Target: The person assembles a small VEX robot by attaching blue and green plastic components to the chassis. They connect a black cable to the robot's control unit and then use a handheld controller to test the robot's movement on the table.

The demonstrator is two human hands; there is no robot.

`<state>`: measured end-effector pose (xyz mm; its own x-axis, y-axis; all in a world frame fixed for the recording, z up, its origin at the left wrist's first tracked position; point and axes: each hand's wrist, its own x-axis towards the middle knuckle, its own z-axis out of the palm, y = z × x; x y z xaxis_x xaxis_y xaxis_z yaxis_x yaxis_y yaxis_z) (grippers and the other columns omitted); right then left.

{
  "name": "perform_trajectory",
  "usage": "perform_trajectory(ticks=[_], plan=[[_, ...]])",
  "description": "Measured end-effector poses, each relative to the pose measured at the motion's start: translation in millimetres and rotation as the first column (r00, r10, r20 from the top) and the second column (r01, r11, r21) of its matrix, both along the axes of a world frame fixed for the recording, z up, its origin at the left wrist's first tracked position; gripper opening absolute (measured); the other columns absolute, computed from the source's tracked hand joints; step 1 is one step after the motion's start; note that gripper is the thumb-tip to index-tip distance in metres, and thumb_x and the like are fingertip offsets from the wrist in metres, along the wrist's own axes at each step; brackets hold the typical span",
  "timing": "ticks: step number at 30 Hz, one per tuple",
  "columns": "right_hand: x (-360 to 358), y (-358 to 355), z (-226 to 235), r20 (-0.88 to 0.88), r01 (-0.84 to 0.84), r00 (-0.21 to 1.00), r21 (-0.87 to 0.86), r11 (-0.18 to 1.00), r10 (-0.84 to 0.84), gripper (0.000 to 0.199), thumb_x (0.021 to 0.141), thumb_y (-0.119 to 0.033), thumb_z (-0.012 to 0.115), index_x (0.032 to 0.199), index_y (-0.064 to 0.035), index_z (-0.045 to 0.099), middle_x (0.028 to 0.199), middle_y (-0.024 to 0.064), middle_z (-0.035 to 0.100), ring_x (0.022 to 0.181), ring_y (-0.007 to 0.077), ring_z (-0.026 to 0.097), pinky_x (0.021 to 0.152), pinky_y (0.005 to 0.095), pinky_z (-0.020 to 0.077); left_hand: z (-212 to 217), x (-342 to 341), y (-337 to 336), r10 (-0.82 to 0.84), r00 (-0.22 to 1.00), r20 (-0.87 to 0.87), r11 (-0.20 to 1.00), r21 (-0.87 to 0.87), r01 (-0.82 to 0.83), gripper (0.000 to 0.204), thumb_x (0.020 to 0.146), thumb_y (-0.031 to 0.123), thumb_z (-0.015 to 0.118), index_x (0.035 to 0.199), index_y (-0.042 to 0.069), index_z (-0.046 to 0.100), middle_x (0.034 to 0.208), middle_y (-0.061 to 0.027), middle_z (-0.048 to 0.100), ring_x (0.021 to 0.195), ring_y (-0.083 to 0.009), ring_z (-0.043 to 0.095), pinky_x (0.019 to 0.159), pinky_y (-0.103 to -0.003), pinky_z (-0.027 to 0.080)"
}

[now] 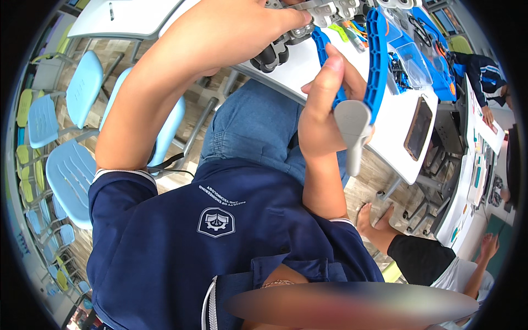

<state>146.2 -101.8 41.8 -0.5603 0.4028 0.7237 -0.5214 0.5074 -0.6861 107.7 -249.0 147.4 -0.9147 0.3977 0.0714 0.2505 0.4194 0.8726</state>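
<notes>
My left hand [242, 36] is closed around a grey toy-like model [324, 15] built from plastic construction parts, at the top of the view. Black wheels [270, 57] stick out below that hand, over the table's near edge. To the right, my right hand [324, 104] grips a long blue construction piece [376, 60] with two curved, ribbed beams. Its near end carries a rounded grey part [352, 122]. The blue piece reaches up toward the grey model; whether they are joined I cannot tell. Part of the model lies outside the view.
On the white table [396, 151] are a dark phone [418, 129] and a blue tray [440, 71] with small parts and a clear box [413, 63]. Light blue chairs [71, 170] stand at left. People sit at the right, one in black shorts [421, 264].
</notes>
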Motion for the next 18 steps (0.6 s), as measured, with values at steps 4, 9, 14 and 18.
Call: perform_trajectory(ticks=[4,9,14,18], plan=[[-1,7,11,-0.038,-0.279,0.959,-0.326,0.903,0.282,0.021,0.098,-0.007,0.063,0.099,0.0131,0.067,0.069,0.0171,0.068,0.042,0.0101,0.053,0.040,0.0216,0.0397,-12,-7,10,0.020,0.987,-0.157,0.998,-0.059,-0.030,0.031,0.094,0.019,0.063,0.113,-0.005,0.065,0.126,-0.0243,0.050,0.119,-0.0363,0.048,0.106,-0.039,0.038],[1,2,20,0.032,-0.261,0.959,-0.285,0.922,0.281,0.021,0.098,-0.008,0.062,0.100,0.0120,0.068,0.061,0.0145,0.065,0.038,0.0101,0.052,0.037,0.0206,0.0348,-21,0,16,0.019,0.950,-0.311,0.992,-0.111,-0.056,0.029,0.094,0.017,0.062,0.113,-0.005,0.066,0.129,-0.0267,0.050,0.122,-0.0391,0.047,0.107,-0.042,0.037],[11,6,19,0.131,-0.266,0.933,-0.377,0.887,0.336,0.028,0.100,-0.014,0.060,0.106,0.0129,0.067,0.063,0.0155,0.066,0.041,0.0153,0.058,0.040,0.0234,0.0437,-15,4,15,0.022,0.965,-0.260,0.993,-0.103,-0.051,0.029,0.095,0.018,0.062,0.111,-0.006,0.065,0.131,-0.0253,0.048,0.123,-0.0380,0.046,0.108,-0.040,0.036],[19,13,18,0.093,-0.385,0.878,-0.447,0.808,0.470,0.031,0.098,-0.007,0.062,0.120,0.0153,0.060,0.074,0.0214,0.069,0.060,0.0274,0.071,0.057,0.0333,0.0609,-16,1,15,0.044,0.974,-0.223,0.991,-0.116,-0.071,0.031,0.095,0.020,0.062,0.112,-0.007,0.064,0.130,-0.0233,0.048,0.121,-0.0361,0.048,0.107,-0.038,0.038]])
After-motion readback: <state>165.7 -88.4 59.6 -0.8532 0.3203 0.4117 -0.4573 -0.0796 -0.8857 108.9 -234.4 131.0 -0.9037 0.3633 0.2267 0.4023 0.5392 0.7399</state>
